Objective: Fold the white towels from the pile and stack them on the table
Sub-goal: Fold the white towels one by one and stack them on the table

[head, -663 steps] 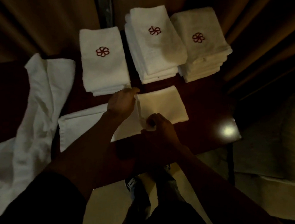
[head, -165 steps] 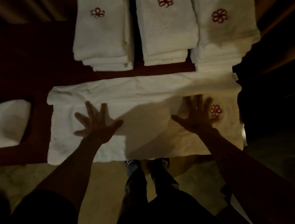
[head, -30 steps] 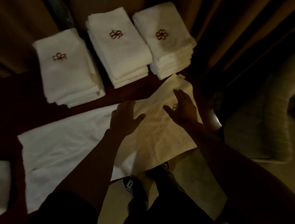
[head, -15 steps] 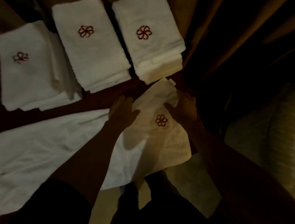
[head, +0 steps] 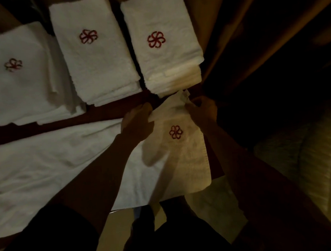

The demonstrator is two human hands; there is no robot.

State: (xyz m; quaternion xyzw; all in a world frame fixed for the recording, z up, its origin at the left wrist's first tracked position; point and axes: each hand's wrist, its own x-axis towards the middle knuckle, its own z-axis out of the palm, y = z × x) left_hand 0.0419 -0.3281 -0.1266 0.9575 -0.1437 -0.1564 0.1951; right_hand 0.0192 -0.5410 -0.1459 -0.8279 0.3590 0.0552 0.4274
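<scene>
1. Head view, orientation: I see the open towel [head: 45, 170] lying with its long axis left to right across the near part of the worktop [head: 108, 112]. Its left end lies flat. Its right end is skewed, the far right corner pointing away from me toward the right stack [head: 164, 66] and almost touching it. A red flower-like emblem [head: 175, 132] faces up near that end.
2. Head view, grips: the left grip [head: 136, 123] has its fingers curled over the towel's far edge, just left of the emblem. The right grip [head: 203, 108] pinches the raised far right corner. Both are clamped on the towel.
3. Head view, surface and room: the worktop is dark reddish brown and shows only as a narrow band between the towel and the stacks. The left stack [head: 19, 87], middle stack [head: 94, 67] and right stack sit side by side along its far side, long axes running away from me and emblems up. A brown curtain [head: 233, 40] hangs in folds behind and to the right. The floor [head: 207, 211] below is pale, and a pale ribbed padded seat [head: 312, 163] stands at the right.
4. Head view, materials: the towels are white terry, nubby and soft-edged. The stacks are neat rectangles with layered folds showing at their near ends. The light is dim and yellowish on the right.
</scene>
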